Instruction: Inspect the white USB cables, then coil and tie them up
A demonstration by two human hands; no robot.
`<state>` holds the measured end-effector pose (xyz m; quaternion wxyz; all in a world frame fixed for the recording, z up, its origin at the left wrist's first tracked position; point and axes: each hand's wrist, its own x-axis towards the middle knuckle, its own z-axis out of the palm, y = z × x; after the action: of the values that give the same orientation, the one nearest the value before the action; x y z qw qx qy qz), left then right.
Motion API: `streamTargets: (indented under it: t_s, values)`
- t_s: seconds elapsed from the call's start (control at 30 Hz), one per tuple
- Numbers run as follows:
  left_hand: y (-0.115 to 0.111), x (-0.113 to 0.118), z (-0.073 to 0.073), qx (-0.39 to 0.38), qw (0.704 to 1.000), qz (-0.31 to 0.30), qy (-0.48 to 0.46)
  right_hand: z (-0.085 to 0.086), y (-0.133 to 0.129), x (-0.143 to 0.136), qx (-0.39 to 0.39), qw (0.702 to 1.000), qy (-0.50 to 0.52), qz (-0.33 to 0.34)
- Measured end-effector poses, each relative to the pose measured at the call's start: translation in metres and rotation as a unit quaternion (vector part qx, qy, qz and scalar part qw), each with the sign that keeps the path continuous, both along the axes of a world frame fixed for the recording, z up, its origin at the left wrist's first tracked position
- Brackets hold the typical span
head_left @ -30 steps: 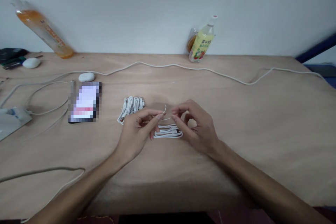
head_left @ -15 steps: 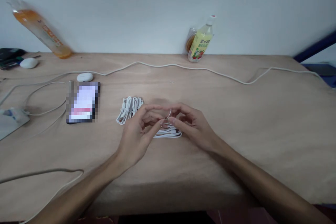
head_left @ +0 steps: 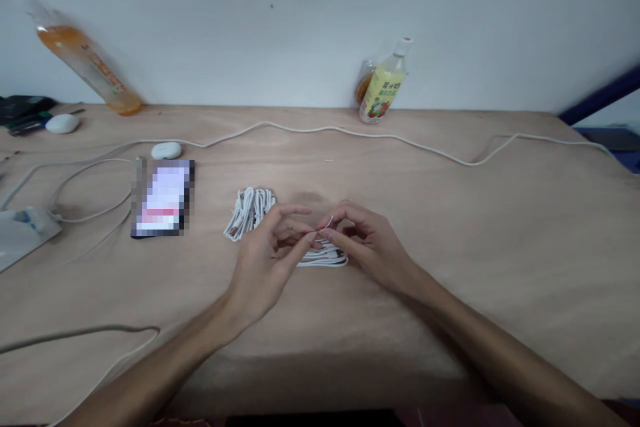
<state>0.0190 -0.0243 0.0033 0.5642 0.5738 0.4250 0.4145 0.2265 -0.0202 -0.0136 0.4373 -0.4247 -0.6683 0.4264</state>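
Observation:
A thin white twist tie (head_left: 329, 221) is pinched between the thumbs and fingers of both hands, one end sticking up. My left hand (head_left: 264, 265) grips it from the left with its index finger extended. On the other side, my right hand (head_left: 379, 248) is closed on it with thumb and index finger. Just below the fingertips lies a coiled white cable (head_left: 327, 260) on the table, partly hidden by the hands. A group of bundled white cables (head_left: 247, 210) rests behind my left hand.
A phone (head_left: 165, 200) and a white earbud case (head_left: 167, 150) lie to the left. One long white cord (head_left: 360, 134) crosses the back of the table (head_left: 475, 233). An orange drink bottle (head_left: 90, 70) and a yellow-labelled bottle (head_left: 384, 88) lean at the wall.
The fingertips of both hands have come closer together around the twist tie, and its free end now leans right. The whole view has shifted slightly.

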Motion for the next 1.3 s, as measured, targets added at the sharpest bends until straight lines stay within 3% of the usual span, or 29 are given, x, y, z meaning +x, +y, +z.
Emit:
streamTargets:
  t_s: [0.27, 0.47, 0.87, 1.3]
  values:
    - [0.0023, -0.0006, -0.0034, -0.01, 1.0, 0.005, 0.013, -0.0029, 0.0005, -0.0015, 0.031, 0.999, -0.011, -0.02]
    - [0.0052, -0.0018, -0.0015, 0.041, 0.993, 0.009, 0.106, -0.0026, -0.0018, -0.0022, 0.033, 0.998, -0.004, -0.05]
    - [0.0044, -0.0014, -0.001, 0.048, 0.993, -0.006, 0.104, -0.0031, -0.0019, -0.0012, 0.021, 0.999, -0.007, -0.035]
    - [0.0045, -0.0012, 0.0012, 0.006, 0.996, -0.03, 0.079, -0.0045, -0.0015, -0.0032, 0.125, 0.989, -0.059, -0.053]
